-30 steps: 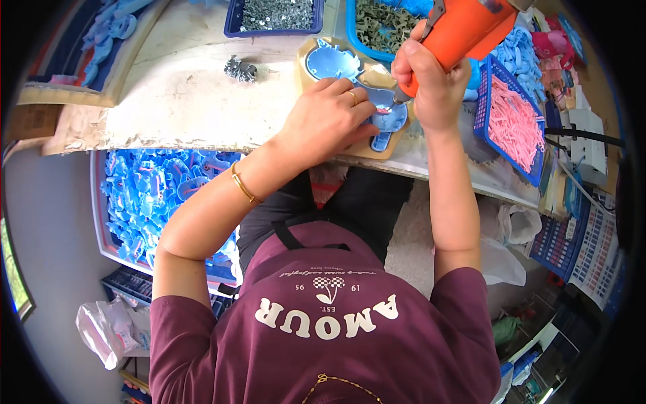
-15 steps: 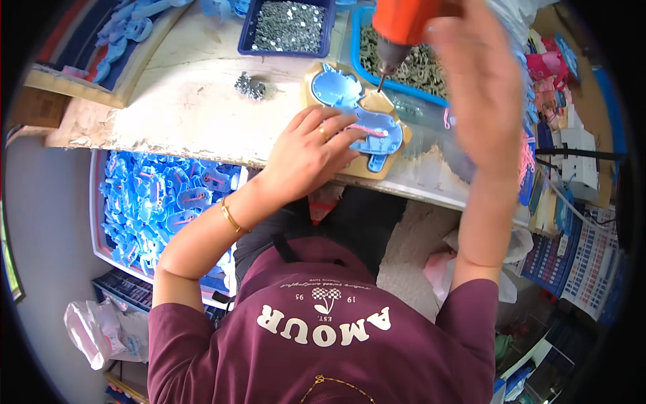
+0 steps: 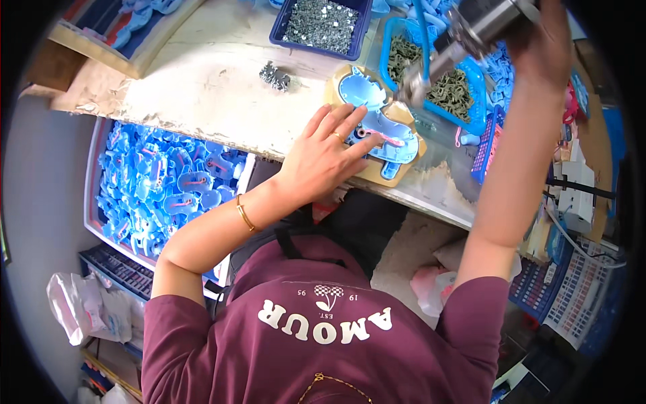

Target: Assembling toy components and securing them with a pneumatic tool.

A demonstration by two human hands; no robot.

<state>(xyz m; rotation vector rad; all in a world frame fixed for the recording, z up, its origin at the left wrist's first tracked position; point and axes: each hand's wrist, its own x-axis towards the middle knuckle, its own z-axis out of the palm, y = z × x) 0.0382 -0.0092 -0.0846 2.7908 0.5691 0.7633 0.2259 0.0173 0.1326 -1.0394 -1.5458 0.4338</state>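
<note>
My left hand lies with fingers spread over a blue plastic shell, its fingertips touching the piece. The animal-shaped shell sits in a tan holder block. A thin pink strip lies inside it, with a small dark ring beside my fingers. At the upper right, my right hand is closed around the far end of a silver metal tool. The nozzle of this tool points down toward the shell's right side. A blue hose hangs beside the tool. Part of my grip is hidden.
Small metal parts fill a dark blue tray; a light blue basket holds grey-green clips. A little metal pile lies on the bench. Below left, a large bin holds many blue shells. A purple basket stands at right.
The orange-red power screwdriver that hung over the shell is out of view. My right hand has moved up and right and now grips the silver tool. My left hand stays on the shell.
</note>
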